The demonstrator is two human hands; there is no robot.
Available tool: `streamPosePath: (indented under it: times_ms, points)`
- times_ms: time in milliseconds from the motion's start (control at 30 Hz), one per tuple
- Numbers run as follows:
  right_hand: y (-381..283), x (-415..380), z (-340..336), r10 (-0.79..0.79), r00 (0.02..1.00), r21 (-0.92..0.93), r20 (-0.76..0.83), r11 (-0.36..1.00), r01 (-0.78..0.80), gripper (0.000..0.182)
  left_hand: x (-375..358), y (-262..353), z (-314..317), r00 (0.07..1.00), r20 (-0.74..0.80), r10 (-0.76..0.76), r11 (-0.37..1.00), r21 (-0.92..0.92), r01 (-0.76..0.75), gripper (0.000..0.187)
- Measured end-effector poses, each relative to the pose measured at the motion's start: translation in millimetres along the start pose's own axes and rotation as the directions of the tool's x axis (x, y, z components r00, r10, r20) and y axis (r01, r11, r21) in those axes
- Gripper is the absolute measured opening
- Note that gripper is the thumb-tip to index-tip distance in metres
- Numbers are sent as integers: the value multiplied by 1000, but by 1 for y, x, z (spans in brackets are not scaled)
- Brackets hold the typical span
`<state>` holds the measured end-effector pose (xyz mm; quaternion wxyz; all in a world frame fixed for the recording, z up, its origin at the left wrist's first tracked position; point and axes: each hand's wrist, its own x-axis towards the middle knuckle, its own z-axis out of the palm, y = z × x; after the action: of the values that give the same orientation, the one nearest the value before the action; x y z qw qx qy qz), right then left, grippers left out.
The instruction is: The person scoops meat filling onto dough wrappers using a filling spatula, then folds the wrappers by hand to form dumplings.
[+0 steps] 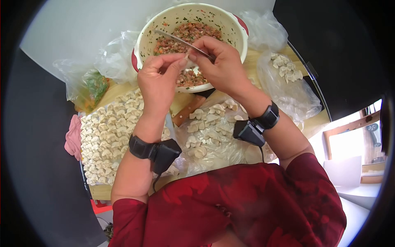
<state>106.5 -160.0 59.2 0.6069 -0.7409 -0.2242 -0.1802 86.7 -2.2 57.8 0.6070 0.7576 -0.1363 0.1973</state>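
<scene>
Over a white bowl [238,39] of chopped meat filling [193,33], both hands meet at the fingertips. My left hand [160,76] pinches a small pale piece of dough [189,62], mostly hidden by the fingers. My right hand [220,64] pinches the other side of the dough. A thin metal utensil [175,38] also lies in my right hand, its tip pointing up and left across the bowl. Below my left hand, rows of folded dumplings [109,138] cover a tray. More dumplings [212,115] rest on clear plastic beneath my right wrist.
A brown wooden handle [188,110] lies below the bowl. Plastic bags [117,57] stand at its left, one with green and orange contents. Another bag [265,31] is behind right, and bagged dumplings [286,68] lie at right. A pink cloth [73,138] sits at the tray's left edge.
</scene>
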Motion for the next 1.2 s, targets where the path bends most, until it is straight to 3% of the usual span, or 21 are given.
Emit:
streamPosePath:
  times_ms: [67,267,333,400,433,533,667,733,900,967,1067,1200]
  points:
    - [9,2,10,-116,981,71,-157,989,128,5,4,-4,10,994,-96,-59,986,-161,43,12]
    - [22,3,15,-56,980,65,-193,995,70,6,5,-12,29,984,-114,-140,927,-363,90,11]
    - [24,3,14,-73,977,66,-202,994,88,9,3,-17,27,984,-95,-150,929,-355,107,12]
    - [18,-4,1,0,998,50,-67,999,3,12,5,-20,19,988,-49,-144,943,-311,122,14]
    - [11,-9,-9,-34,998,-18,-49,999,33,17,4,-21,14,992,-10,-126,952,-282,118,15]
    - [-17,-22,-31,43,997,-68,57,997,-39,11,0,-4,11,991,24,-135,957,-255,136,17]
    - [-18,-34,-35,31,998,-39,49,999,-30,11,-4,4,11,993,100,-67,975,-206,86,14]
    - [-15,-35,-31,-102,994,-154,-51,984,93,13,-7,9,13,990,125,-69,970,-225,96,13]
    - [-27,-41,-40,43,997,-55,71,998,-40,19,-14,21,12,980,179,-87,968,-219,125,13]
    - [-21,-42,-38,102,993,58,52,993,-105,25,-17,18,10,968,246,-48,974,-202,100,16]
    - [-19,-41,-38,132,991,40,12,990,-132,18,-20,19,12,974,226,-12,949,-306,82,20]
    - [-16,-45,-47,184,981,77,53,979,-188,14,-19,18,4,974,225,-22,969,-237,76,29]
